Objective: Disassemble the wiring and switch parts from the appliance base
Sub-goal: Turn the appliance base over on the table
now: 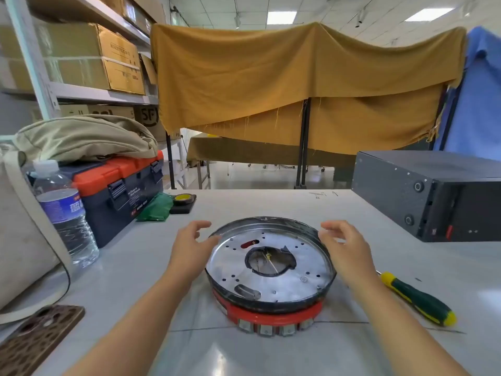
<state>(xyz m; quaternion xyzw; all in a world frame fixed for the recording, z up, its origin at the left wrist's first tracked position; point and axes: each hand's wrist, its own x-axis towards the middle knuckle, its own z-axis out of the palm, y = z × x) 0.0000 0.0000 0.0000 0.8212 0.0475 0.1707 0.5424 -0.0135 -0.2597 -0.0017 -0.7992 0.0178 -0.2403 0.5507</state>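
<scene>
Item, appliance base: round, sits on the bench straight in front of me, between my two hands; a silver perforated plate faces up inside a dark rim, with a red band and a row of metal tabs around the lower edge nearest me. Central opening in the plate shows thin wiring, one yellowish strand crossing it.

Item, my left hand: beside the left rim, fingers loosely spread and released, thumb tip at or just short of the rim; I cannot tell whether it touches.

Item, my right hand: beside the right rim, fingers released and slightly curved, grasping nothing; contact with the rim not clear.

Item, screwdriver: green and yellow handle, lies on the bench to my right, apart from the base.

Item, toolbox: orange lid, dark body, at far left, a tan bag resting on top.

Item, water bottle: upright, in front of the toolbox.

Item, black metal case: far right of the bench
</scene>
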